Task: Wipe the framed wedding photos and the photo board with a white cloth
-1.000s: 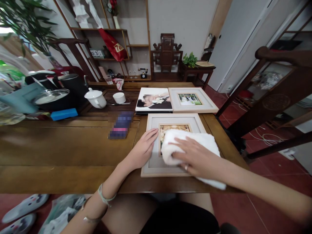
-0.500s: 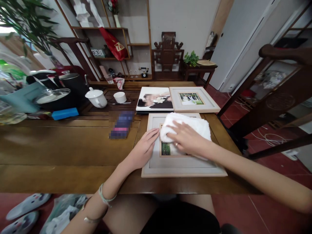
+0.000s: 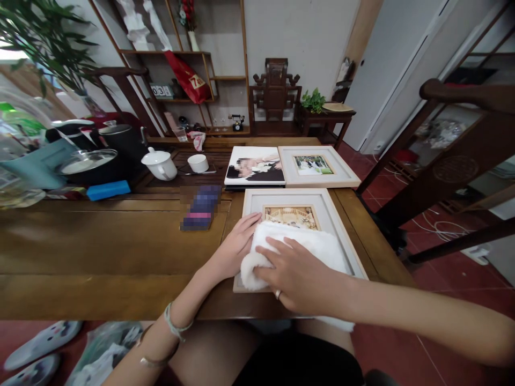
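A light wooden picture frame (image 3: 330, 210) with a pale mat lies flat on the dark wooden table (image 3: 100, 241), near its front edge. My left hand (image 3: 235, 246) rests flat on the frame's left border, fingers stretched out. My right hand (image 3: 300, 273) presses a folded white towel (image 3: 317, 244) onto the frame's lower part, fingers spread over the cloth. The towel covers the lower half of the picture and hangs past the table's front edge.
Two more pictures lie behind: an unframed photo print (image 3: 255, 166) and a second framed photo (image 3: 316, 166). A blurred phone-like object (image 3: 201, 206), a white teapot (image 3: 160, 163), a cup (image 3: 198, 162), pots and a blue block (image 3: 108, 189) sit to the left. A dark chair (image 3: 450, 161) stands right.
My right hand slid the towel from the frame's upper part down toward me to its lower edge, uncovering the top of the picture. My left hand stayed in place.
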